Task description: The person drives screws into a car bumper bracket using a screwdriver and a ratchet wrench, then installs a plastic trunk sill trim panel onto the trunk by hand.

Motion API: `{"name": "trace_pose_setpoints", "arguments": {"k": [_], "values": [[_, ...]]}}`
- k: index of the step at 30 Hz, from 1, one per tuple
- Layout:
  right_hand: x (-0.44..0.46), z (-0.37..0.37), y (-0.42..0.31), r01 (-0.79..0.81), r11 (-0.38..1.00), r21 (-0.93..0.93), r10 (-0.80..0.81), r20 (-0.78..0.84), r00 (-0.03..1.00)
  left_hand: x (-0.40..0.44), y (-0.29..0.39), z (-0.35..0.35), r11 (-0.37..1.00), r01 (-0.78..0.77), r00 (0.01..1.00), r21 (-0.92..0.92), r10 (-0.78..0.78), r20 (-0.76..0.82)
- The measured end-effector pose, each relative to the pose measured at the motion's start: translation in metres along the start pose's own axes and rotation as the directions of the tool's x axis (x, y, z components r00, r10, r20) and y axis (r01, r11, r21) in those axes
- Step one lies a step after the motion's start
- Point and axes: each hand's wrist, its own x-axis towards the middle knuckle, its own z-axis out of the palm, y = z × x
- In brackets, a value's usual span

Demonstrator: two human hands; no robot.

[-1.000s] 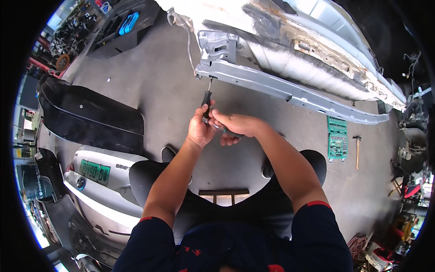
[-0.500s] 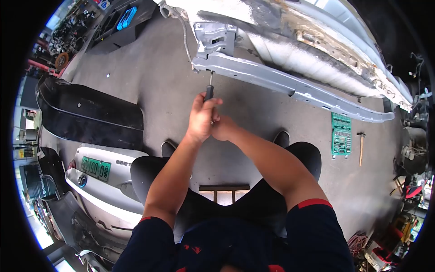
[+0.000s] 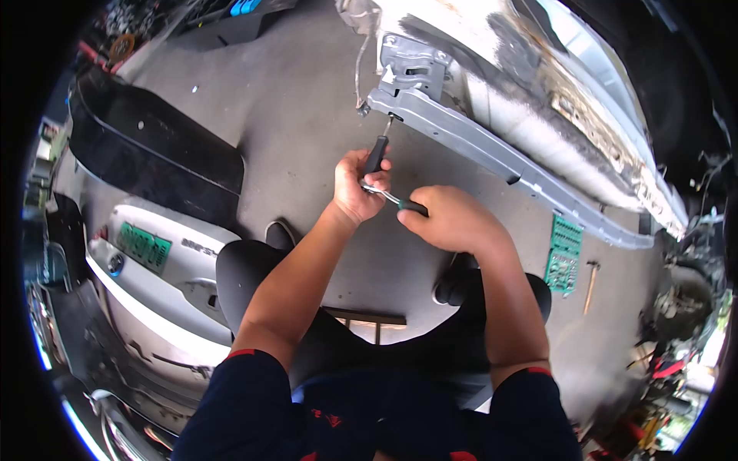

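Observation:
My left hand [image 3: 360, 184] is wrapped round the black handle of a screwdriver [image 3: 376, 154]. The screwdriver's thin shaft points up to a slot near the left end of a grey metal bumper beam [image 3: 477, 146]. In my right hand [image 3: 453, 218] is the dark green handle of a ratchet wrench [image 3: 413, 207]. The ratchet's shiny head meets the lower end of the screwdriver at my left fingers. A grey bracket [image 3: 413, 65] joins the beam to a white car body [image 3: 507, 107].
A green socket set [image 3: 565, 253] and a hammer [image 3: 591, 287] lie on the floor at the right. At the left are a black bumper cover [image 3: 154, 146] and a white tailgate panel [image 3: 184, 265] with a green plate. A low wooden stool [image 3: 365, 318] is between my legs.
My right hand has swung out to the right with the ratchet, away from my left hand, and the ratchet shows again. The view has turned, so the beam slants more steeply.

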Motion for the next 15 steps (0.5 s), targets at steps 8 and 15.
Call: {"name": "trace_pose_setpoints", "arguments": {"k": [8, 15], "values": [[0.088, 0.112, 0.058, -0.083, 0.983, 0.166, 0.113, -0.185, 0.976, 0.003, -0.021, 0.016, 0.930, -0.090, 0.994, 0.355, 0.105, -0.023], [0.203, 0.211, 0.009, 0.105, 0.592, 0.799, -0.139, -0.027, 0.990, 0.001, -0.031, 0.040, -0.233, 0.097, 0.756, 0.968, 0.650, 0.081]]}}
